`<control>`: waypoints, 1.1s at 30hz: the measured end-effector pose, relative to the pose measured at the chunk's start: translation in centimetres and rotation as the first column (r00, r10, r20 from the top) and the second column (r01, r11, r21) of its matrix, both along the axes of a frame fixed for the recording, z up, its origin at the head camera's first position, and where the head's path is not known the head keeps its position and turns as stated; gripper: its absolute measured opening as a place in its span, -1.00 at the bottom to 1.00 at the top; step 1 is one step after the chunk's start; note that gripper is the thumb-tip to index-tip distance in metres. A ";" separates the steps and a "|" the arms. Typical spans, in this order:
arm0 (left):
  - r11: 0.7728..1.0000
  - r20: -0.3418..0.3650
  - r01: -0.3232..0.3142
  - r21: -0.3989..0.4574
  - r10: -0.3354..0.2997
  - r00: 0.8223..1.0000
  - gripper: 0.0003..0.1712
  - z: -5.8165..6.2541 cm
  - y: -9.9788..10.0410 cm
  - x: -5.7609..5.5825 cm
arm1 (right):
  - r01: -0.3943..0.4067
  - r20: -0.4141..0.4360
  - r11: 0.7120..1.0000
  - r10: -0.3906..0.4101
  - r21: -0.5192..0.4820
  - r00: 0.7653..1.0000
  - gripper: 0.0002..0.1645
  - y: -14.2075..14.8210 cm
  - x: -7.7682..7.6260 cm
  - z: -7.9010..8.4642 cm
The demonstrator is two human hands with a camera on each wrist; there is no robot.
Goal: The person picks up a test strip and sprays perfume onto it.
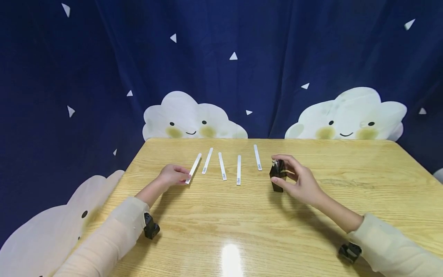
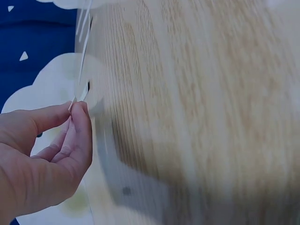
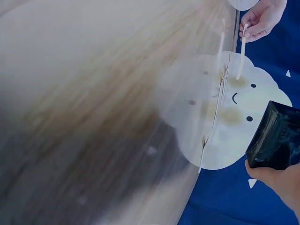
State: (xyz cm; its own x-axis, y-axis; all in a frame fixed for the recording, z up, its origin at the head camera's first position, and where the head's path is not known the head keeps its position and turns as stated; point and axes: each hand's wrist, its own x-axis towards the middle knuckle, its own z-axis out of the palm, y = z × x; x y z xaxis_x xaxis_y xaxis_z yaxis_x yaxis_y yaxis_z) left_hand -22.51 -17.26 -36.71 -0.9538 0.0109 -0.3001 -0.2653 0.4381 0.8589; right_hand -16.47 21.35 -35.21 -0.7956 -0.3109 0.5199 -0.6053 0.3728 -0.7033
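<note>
My left hand (image 1: 174,175) pinches the lower, printed end of a white perfume test strip (image 1: 194,166) between thumb and fingertips. The left wrist view shows that strip nearly edge-on at the fingertips. Over the table, my right hand (image 1: 302,185) grips a dark perfume bottle (image 1: 277,184), thumb on its near side and index finger at the silver spray top. In the right wrist view the bottle (image 3: 276,138) appears dark and glossy, its base toward the camera and part of it cut off by the frame's edge. It is held upright and clear of the tabletop.
Several more white strips lie spread between the hands, among them one by the left hand (image 1: 207,161), one in the middle (image 1: 238,170) and one near the bottle (image 1: 257,157). The wooden table (image 1: 214,219) ends at a dark blue curtain (image 1: 263,77) with cloud prints.
</note>
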 end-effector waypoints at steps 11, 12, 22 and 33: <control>0.996 0.058 -0.054 0.067 0.050 0.997 -0.72 -0.3 -0.7 -0.4 | 0.010 -0.001 1.000 -0.010 0.023 1.000 -0.32 -0.2 0.4 0.5; 0.996 0.057 -0.052 0.066 0.048 0.997 -0.73 -0.4 -0.8 -0.4 | 0.013 0.000 1.000 -0.013 0.026 1.000 -0.32 -0.1 0.5 0.6; 1.000 0.003 -0.021 0.007 0.021 1.000 -0.68 -0.1 -1.2 -0.2 | 0.026 0.007 0.999 -0.026 0.043 1.000 -0.30 0.8 0.5 0.2; 0.998 -0.051 0.016 -0.055 -0.019 0.999 -0.69 0.4 0.3 -0.6 | 0.036 -0.018 0.998 -0.035 0.059 0.999 -0.31 1.4 0.7 -0.2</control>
